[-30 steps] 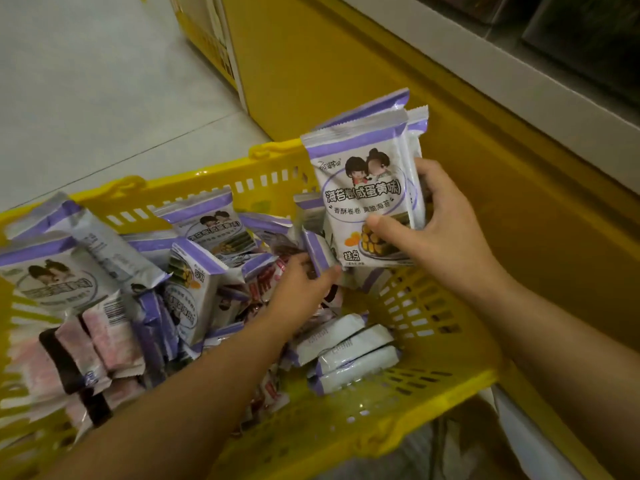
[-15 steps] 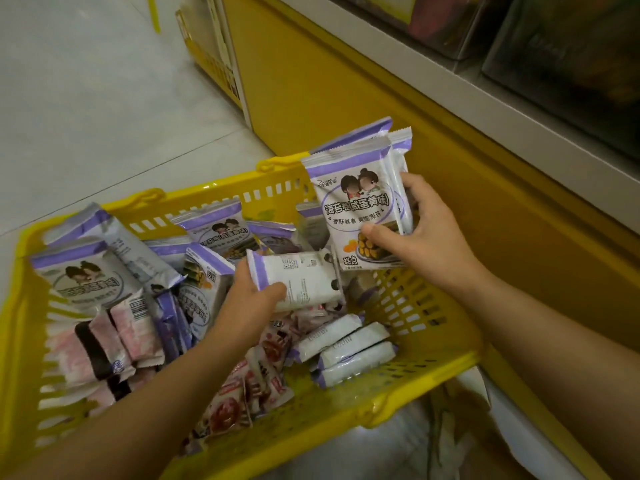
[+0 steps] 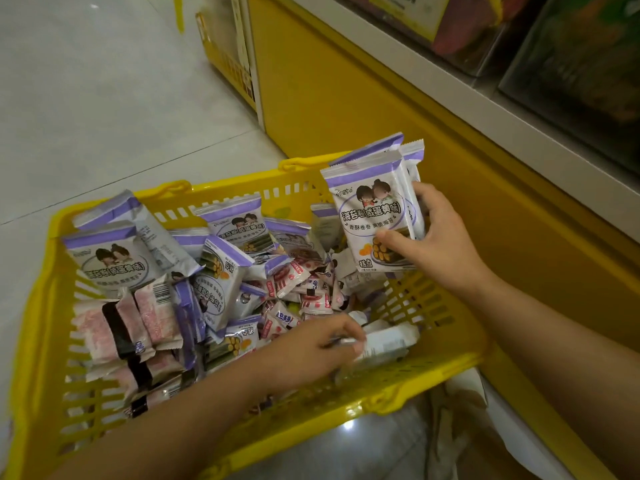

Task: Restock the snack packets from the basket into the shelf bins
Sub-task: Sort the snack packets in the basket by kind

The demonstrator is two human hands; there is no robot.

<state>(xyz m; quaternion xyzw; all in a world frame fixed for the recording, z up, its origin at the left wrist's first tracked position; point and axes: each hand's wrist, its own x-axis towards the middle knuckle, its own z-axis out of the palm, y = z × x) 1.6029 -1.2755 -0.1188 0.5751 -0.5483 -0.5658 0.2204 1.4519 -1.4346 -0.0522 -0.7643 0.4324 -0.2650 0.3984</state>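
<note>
A yellow plastic basket [image 3: 408, 400] on the floor holds several purple-and-white snack packets [image 3: 228, 268], pink packets [image 3: 135, 323] at the left and small red-and-white ones in the middle. My right hand [image 3: 436, 237] holds an upright stack of purple-and-white packets [image 3: 372, 216] above the basket's far right corner, thumb on the front. My left hand [image 3: 322, 344] reaches into the near right corner, its fingers curled on a white packet [image 3: 384, 344] lying there.
The yellow shelf base [image 3: 363, 98] rises right behind the basket. Above its white ledge [image 3: 450, 77] stand clear bins [image 3: 571, 64] of dark goods. Grey floor tiles [image 3: 104, 116] spread to the left. A crumpled bag [image 3: 457, 424] lies below the basket's right corner.
My left hand has gone from the basket's middle, where it held a white packet, down to the near right corner. That earlier packet is gone from it. My right hand keeps its stack.
</note>
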